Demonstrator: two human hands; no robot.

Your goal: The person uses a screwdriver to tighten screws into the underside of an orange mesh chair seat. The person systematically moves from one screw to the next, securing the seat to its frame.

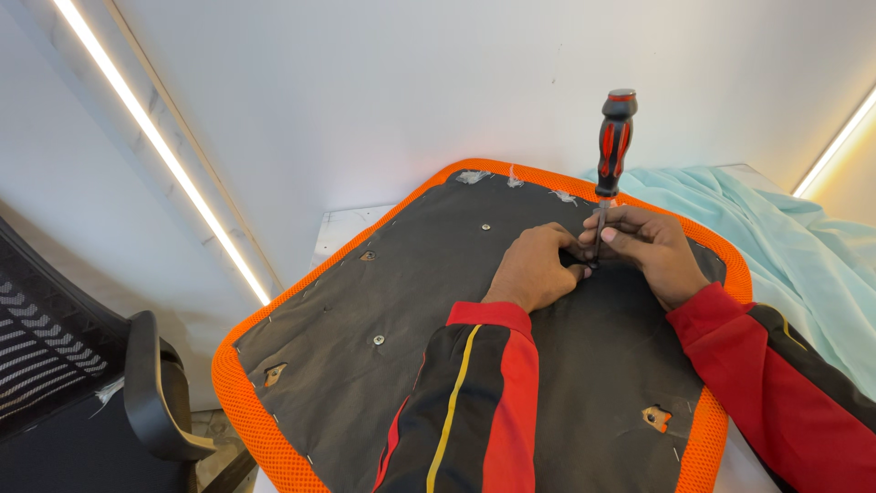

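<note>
Head view: right hand (655, 248) pinching screwdriver (613, 146) shaft, left hand (537, 267) curled shut beside tip on seat underside (401, 301); slip could jab fingers.

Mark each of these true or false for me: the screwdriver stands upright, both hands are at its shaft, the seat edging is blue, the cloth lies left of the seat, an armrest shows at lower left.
1. The screwdriver stands upright, handle up. True.
2. Both the left hand and the right hand are at its shaft. True.
3. The mesh edging of the seat base is blue. False: it is orange around a black underside.
4. The pale green cloth lies left of the seat. False: it lies on the right.
5. A black armrest shows at lower left. True.
</note>
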